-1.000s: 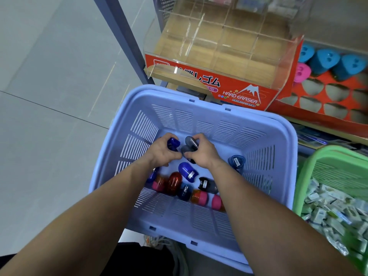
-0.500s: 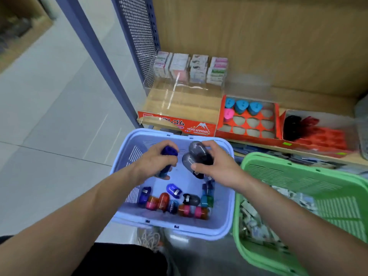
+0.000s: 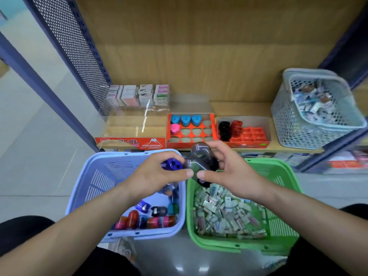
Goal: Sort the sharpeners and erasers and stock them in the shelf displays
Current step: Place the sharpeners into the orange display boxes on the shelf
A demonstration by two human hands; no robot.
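My left hand (image 3: 153, 176) grips a dark blue sharpener (image 3: 172, 163) above the lilac basket (image 3: 99, 176), which holds several coloured sharpeners (image 3: 147, 216). My right hand (image 3: 229, 172) holds a bunch of dark grey sharpeners (image 3: 199, 158) between the two baskets, and the two thumbs nearly touch. The green basket (image 3: 278, 176) on the right is full of wrapped erasers (image 3: 225, 212). On the shelf stand a clear eraser display (image 3: 131, 136), an orange tray with blue and pink sharpeners (image 3: 191, 126), and a box with black and red sharpeners (image 3: 243, 130).
A grey mesh basket (image 3: 310, 116) of wrapped items sits at the shelf's right end. A blue upright post (image 3: 47, 92) and perforated side panel (image 3: 75, 48) bound the shelf on the left. Tiled floor lies to the left.
Both hands rose out of the lilac basket with their sharpeners and moved right, toward the shelf front. My view lifted, so the shelf and green basket now show fully.
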